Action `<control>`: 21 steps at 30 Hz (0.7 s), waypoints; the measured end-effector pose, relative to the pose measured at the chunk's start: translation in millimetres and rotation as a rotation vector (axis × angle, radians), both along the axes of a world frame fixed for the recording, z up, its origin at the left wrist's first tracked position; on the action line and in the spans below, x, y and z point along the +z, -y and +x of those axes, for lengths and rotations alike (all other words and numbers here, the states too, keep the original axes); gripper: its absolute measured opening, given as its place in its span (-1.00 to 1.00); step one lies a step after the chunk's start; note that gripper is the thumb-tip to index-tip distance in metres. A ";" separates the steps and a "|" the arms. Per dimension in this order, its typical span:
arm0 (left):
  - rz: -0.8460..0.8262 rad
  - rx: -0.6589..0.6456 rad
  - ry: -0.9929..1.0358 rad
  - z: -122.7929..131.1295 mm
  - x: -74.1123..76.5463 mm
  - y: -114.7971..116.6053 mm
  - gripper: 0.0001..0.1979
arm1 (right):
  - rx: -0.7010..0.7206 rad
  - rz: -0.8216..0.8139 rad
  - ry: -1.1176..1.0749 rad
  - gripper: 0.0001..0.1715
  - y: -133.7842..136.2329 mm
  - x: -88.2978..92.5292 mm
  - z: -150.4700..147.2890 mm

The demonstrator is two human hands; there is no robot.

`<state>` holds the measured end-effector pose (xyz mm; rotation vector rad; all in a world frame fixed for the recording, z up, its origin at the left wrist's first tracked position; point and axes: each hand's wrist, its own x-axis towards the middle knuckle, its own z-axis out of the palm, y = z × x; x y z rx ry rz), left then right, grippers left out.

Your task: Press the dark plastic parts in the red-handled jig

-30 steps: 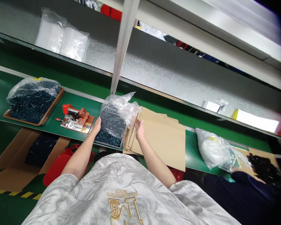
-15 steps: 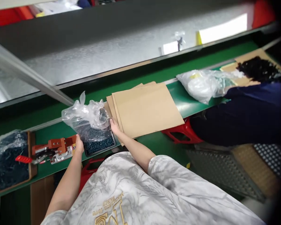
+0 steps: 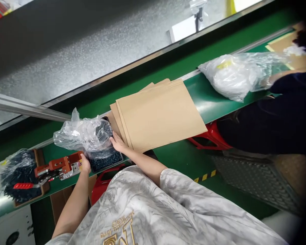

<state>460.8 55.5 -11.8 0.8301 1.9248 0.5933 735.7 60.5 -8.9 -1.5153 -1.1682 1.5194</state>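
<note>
Tray [image 3: 110, 166] of dark parts [image 3: 104, 162] under clear plastic [image 3: 79, 136], hands [image 3: 85, 164] [image 3: 118, 143] either side, grip unclear, gold lettering [image 3: 119, 235] upside down on shirt [image 3: 153, 207]

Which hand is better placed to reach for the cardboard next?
Probably the right hand: it is beside the cardboard sheets, while the left hand is across the tray, by the orange fixture.
</note>
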 end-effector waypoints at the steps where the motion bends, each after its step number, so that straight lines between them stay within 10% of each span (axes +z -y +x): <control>1: 0.009 0.029 -0.005 1.2 1.3 5.2 -0.18 | -0.016 -0.010 0.006 0.00 0.1 -0.8 0.0; 11: 0.079 0.291 -0.200 4.6 2.9 75.2 -0.36 | -0.043 -0.030 0.118 -0.28 11.2 -19.3 38.0; 17: -0.014 0.404 -0.482 30.9 -1.7 180.7 -0.41 | 0.344 0.071 0.078 -0.62 64.2 -23.6 66.7; 21: -0.178 0.240 -0.379 79.3 -11.6 257.9 -0.59 | 0.582 0.163 0.120 -0.67 99.4 -0.9 61.6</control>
